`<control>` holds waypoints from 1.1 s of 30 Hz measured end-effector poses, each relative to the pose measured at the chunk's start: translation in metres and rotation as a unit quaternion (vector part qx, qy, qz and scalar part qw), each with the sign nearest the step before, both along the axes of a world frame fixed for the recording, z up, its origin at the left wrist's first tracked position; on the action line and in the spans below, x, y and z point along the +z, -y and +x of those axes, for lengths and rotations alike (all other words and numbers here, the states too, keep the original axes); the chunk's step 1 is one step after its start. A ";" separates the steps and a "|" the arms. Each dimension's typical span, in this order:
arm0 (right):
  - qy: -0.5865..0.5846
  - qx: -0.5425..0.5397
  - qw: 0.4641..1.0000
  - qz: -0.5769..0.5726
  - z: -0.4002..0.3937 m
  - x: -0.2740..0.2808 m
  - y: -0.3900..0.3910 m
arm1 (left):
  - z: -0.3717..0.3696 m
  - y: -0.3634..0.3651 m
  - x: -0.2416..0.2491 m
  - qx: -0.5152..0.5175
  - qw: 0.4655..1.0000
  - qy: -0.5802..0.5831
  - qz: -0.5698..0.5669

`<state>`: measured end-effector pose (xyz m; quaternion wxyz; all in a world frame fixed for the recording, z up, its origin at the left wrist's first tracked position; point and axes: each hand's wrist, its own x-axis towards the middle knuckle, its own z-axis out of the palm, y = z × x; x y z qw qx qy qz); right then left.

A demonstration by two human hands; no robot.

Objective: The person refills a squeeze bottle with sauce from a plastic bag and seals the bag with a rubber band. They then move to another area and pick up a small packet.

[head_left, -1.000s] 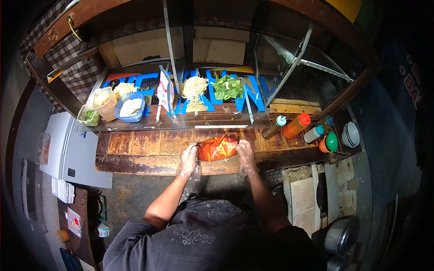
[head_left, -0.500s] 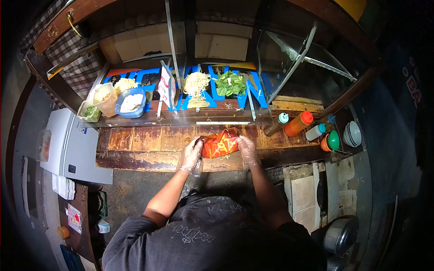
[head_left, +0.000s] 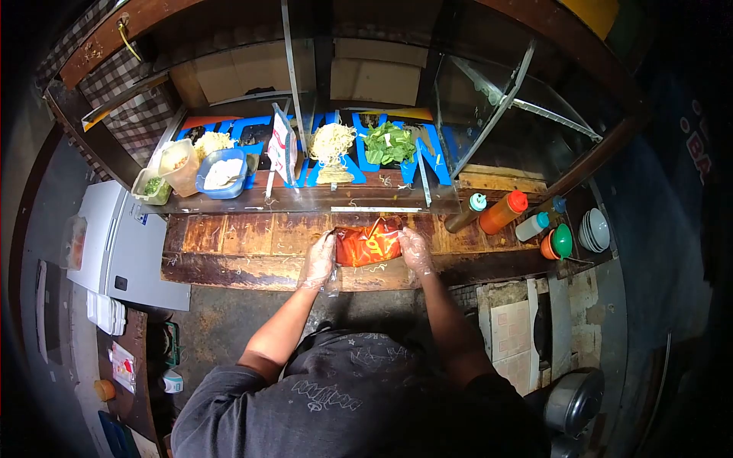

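A shiny red-orange plastic bag [head_left: 367, 244] with yellow lettering is stretched between my two hands just above the wooden counter [head_left: 252, 237]. My left hand [head_left: 319, 256], in a clear plastic glove, is closed around the bag's left end. At the opposite end, my right hand [head_left: 414, 250], gloved the same way, grips the right edge. What the bag holds, if anything, cannot be seen. Light shreds lie on the counter near its front edge.
Noodles [head_left: 332, 143] and chopped greens [head_left: 389, 143] lie on the shelf beyond the counter, left of them a blue tub [head_left: 221, 174]. Sauce bottles [head_left: 504, 212] and stacked bowls [head_left: 594, 227] stand at right. A white freezer [head_left: 126, 244] is at left.
The bag looks flatter and more spread out, with its lettering showing more plainly. Both hands keep nearly the same place.
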<state>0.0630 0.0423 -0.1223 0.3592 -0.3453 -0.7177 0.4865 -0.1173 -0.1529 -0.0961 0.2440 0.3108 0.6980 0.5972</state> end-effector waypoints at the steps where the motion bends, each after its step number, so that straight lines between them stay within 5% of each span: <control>1: 0.028 0.028 0.998 -0.044 0.003 0.008 -0.002 | 0.000 0.000 0.001 -0.007 1.000 0.012 0.007; 3: 0.057 0.055 0.993 -0.087 0.006 0.017 0.000 | 0.000 0.000 -0.001 -0.014 0.999 0.025 0.014; 6: 0.029 0.040 0.999 0.007 0.004 0.011 0.001 | -0.003 -0.004 -0.015 -0.012 0.994 0.088 0.055; 8: -0.054 0.021 0.998 -0.019 0.003 -0.017 -0.005 | -0.009 -0.008 -0.033 0.009 0.988 0.109 0.108; 11: -0.017 0.005 0.998 0.053 0.017 0.012 0.008 | -0.004 -0.002 -0.012 0.013 0.975 0.201 0.095; 14: 0.003 0.013 0.993 0.115 0.033 0.052 0.020 | 0.012 0.008 0.037 0.052 0.989 0.130 0.050; 17: 0.020 -0.007 0.990 0.143 0.040 0.066 0.026 | 0.000 0.011 0.003 0.017 0.983 0.167 0.080; 25: -0.040 0.011 0.998 0.053 0.040 0.045 0.028 | 0.028 0.025 0.050 0.052 0.975 0.195 0.089; 33: -0.021 0.083 0.996 0.039 0.025 0.045 0.029 | 0.041 0.050 0.031 0.138 0.962 0.185 0.148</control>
